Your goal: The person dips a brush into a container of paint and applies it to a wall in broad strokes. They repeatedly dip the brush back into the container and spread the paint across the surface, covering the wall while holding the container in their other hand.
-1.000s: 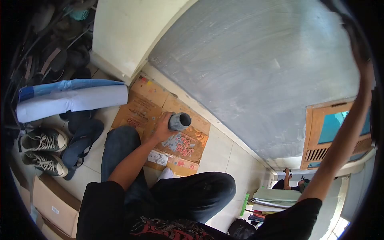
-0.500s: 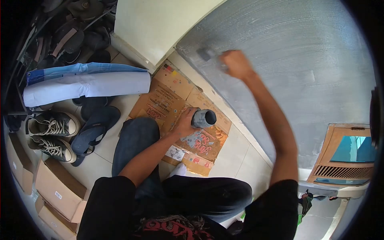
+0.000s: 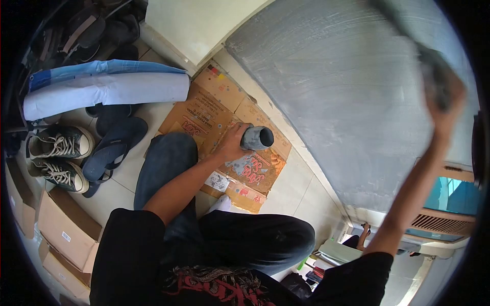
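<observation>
My left hand [image 3: 234, 145] is wrapped round a grey-smeared cup [image 3: 252, 138], held above the flattened cardboard [image 3: 204, 115]. The cup's dark opening faces right. At the upper right my right hand [image 3: 445, 92] grips a dark brush-like tool [image 3: 395, 20], blurred by motion, in front of the grey wall [image 3: 326, 97]. Its long dark end points to the upper left. The wall shows curved streaks. Grey smears mark the cardboard below the cup.
A rolled blue and white banner [image 3: 109, 92] lies at the left, near sneakers [image 3: 61, 145], dark sandals [image 3: 115, 150] and open cardboard boxes [image 3: 69, 229]. A wooden-framed window [image 3: 449, 199] is at the right. Another person's arm [image 3: 363, 237] shows at the lower right.
My right hand has swung right across the wall, and the tool in it now shows at full length. My left hand still holds the cup. The view has shifted slightly.
</observation>
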Available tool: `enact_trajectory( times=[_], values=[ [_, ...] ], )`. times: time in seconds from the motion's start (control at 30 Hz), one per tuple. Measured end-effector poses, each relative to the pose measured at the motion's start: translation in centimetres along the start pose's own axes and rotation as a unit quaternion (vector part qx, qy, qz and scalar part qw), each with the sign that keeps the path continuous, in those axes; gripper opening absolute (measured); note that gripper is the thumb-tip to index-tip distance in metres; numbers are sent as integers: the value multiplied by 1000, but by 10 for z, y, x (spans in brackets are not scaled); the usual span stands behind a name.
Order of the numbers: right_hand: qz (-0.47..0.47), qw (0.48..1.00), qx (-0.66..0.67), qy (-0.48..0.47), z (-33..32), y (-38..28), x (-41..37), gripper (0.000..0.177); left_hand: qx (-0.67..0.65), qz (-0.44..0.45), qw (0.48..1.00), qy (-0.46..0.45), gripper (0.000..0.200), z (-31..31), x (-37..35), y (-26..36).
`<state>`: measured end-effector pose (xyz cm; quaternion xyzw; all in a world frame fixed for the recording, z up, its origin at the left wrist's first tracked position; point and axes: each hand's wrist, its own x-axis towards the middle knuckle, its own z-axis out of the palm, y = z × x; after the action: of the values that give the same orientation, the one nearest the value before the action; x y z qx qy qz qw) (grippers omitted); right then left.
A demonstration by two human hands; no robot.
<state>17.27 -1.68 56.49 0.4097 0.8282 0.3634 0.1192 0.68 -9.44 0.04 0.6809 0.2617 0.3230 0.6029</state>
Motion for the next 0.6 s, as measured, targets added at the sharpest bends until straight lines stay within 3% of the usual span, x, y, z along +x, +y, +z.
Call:
enact_trajectory(
  times=[0.13,0.23,0.3,0.37,0.43,0.53,0.57,0.6],
  values=[
    [-64,947,277,-153,173,-177,45,21,1,16,1000,-1,87,-1,2,-3],
    [-31,928,300,-218,272,-247,48,15,-21,5,1000,-3,88,-1,3,-2],
    [-9,938,274,-211,307,-244,40,16,-24,4,1000,-7,89,-5,3,1],
    [30,948,238,-207,305,-225,31,19,-35,4,999,0,87,-8,2,7],
    [38,957,207,-202,260,-184,25,23,-31,20,999,13,87,1,2,-3],
    [32,987,120,-107,170,-100,-2,33,-30,49,998,21,86,7,2,-8],
    [55,990,42,-121,122,-66,-8,37,-29,56,998,25,85,7,2,-8],
    [45,995,-2,-86,83,-26,-21,30,-35,58,997,19,85,5,2,-6]
  ],
)
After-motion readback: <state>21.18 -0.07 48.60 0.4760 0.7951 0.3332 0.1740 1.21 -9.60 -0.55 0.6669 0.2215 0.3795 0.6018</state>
